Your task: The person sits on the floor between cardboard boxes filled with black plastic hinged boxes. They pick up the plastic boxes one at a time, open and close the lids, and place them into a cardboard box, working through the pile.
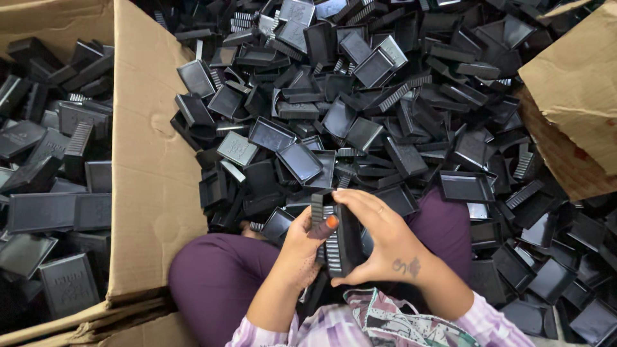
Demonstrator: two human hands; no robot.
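Both my hands hold a stack of black plastic pieces [339, 243] upright above my lap. My left hand [302, 247] grips the stack from the left, its thumb with an orange nail pressed on the front. My right hand [385, 241] wraps the stack from the right and over its top. The pieces are small rectangular black trays with ribbed edges. A big loose heap of the same black trays [360, 109] lies just beyond my hands, spread across the floor.
A cardboard box [151, 167] at the left holds more black trays [51, 180]. Torn cardboard [575, 96] lies at the right over the heap. My legs in purple trousers [218, 276] sit below the hands, partly under trays.
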